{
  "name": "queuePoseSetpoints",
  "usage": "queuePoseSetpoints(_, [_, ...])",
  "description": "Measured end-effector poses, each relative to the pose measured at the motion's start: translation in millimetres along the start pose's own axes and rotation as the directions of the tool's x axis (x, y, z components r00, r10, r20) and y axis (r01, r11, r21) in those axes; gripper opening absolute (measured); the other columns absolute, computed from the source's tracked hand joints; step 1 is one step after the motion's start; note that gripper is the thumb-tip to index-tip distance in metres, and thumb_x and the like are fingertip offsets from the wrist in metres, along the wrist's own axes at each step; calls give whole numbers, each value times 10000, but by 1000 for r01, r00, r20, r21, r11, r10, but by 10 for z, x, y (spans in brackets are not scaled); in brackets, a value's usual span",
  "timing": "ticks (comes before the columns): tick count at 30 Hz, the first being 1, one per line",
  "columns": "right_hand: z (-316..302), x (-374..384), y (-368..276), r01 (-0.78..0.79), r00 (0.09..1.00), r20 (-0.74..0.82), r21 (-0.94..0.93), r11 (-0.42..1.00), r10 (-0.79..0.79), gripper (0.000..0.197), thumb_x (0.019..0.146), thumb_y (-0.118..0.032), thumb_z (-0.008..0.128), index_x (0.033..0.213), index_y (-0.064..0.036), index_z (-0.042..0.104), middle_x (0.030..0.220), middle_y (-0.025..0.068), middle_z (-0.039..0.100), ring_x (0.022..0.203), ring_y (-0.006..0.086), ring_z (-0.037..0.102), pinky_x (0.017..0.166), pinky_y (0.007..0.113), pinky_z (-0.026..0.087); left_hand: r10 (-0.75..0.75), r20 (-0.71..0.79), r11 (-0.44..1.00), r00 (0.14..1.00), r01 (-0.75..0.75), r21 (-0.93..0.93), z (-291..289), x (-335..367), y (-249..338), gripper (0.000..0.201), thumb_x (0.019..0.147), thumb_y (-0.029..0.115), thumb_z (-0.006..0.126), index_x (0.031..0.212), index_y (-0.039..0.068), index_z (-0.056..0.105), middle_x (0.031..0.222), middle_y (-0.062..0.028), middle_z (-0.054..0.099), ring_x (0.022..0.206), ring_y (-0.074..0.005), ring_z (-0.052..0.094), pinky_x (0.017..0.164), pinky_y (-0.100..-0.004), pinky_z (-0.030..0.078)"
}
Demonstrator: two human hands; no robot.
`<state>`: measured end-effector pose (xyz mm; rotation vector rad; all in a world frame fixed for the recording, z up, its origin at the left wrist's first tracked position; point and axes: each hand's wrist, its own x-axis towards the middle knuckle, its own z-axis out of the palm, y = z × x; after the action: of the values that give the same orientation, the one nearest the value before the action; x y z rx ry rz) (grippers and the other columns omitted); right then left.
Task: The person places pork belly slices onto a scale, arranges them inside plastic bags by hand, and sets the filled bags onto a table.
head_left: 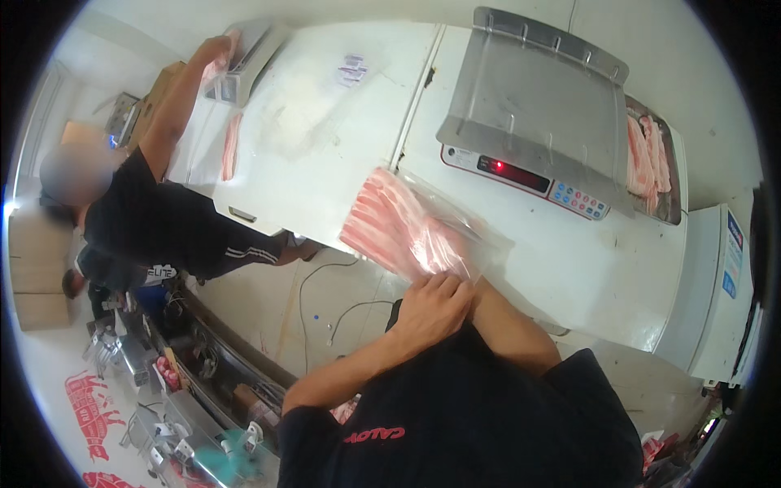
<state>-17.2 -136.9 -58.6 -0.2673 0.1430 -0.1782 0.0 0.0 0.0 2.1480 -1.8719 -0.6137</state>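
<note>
Sliced streaky pork belly lies fanned out inside a clear plastic bag at the front edge of the white worktop. My right hand is inside the bag, seen through the shiny plastic, and lies against the near end of the slices. Its fingers are blurred by glare. My left hand is closed at the bag's mouth, next to my right wrist, with its fingers curled on the plastic edge.
A digital scale with a large metal pan stands ahead. More pork slices fill a tray at the right. At the left, a co-worker reaches to a metal machine; a loose pork strip lies nearby. Cables cross the floor.
</note>
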Motion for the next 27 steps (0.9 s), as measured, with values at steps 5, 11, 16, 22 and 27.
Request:
queuePoseSetpoints(5, [642, -212, 53, 273, 962, 70, -135, 953, -266, 683, 1068, -343, 579, 1616, -2, 355, 1618, 178, 441, 1421, 234, 503, 1106, 387, 475, -62, -650, 993, 758, -15, -113, 21, 0, -797, 663, 974, 542, 593, 1447, 78, 589, 1552, -214, 497, 1431, -418, 436, 1169, -581, 296])
queuePoseSetpoints(11, [166, -1024, 123, 216, 974, -43, -127, 968, -223, 639, 1055, -353, 547, 1612, -70, 411, 1628, 133, 446, 1513, 271, 403, 1221, 451, 383, -99, -543, 995, 834, 78, -60, -63, -11, -879, 795, 940, 599, 623, 1546, 98, 502, 1624, -209, 414, 1515, -422, 345, 1214, -616, 214])
queuePoseSetpoints(16, [91, -847, 99, 122, 948, -84, -794, 596, -307, 581, 1064, -248, 530, 1584, -9, 433, 1609, 126, 468, 1424, 200, 479, 1181, 378, 427, 170, -506, 956, 846, -266, -123, -324, -113, -183, 616, 884, 522, 745, 1301, 80, 645, 1277, -158, 639, 1219, -351, 599, 979, -502, 458])
queuePoseSetpoints(22, [-106, -552, 102, 179, 909, -154, -697, 695, -388, 541, 1090, -226, 499, 1559, 38, 440, 1593, 149, 483, 1405, 184, 503, 1155, 351, 447, 219, -334, 973, 917, -231, 4, -128, 133, -76, 254, 900, 305, 727, 958, 62, 680, 852, -86, 666, 817, -260, 667, 702, -400, 519])
queuePoseSetpoints(27, [-644, -900, 303, 165, 857, -160, -815, 556, -489, 541, 1087, -231, 538, 1546, 43, 451, 1601, 166, 467, 1429, 224, 499, 1168, 382, 442, 358, -347, 930, 867, -366, 46, -27, 165, -109, 192, 902, 244, 711, 878, 60, 663, 813, -83, 666, 737, -261, 669, 677, -412, 522])
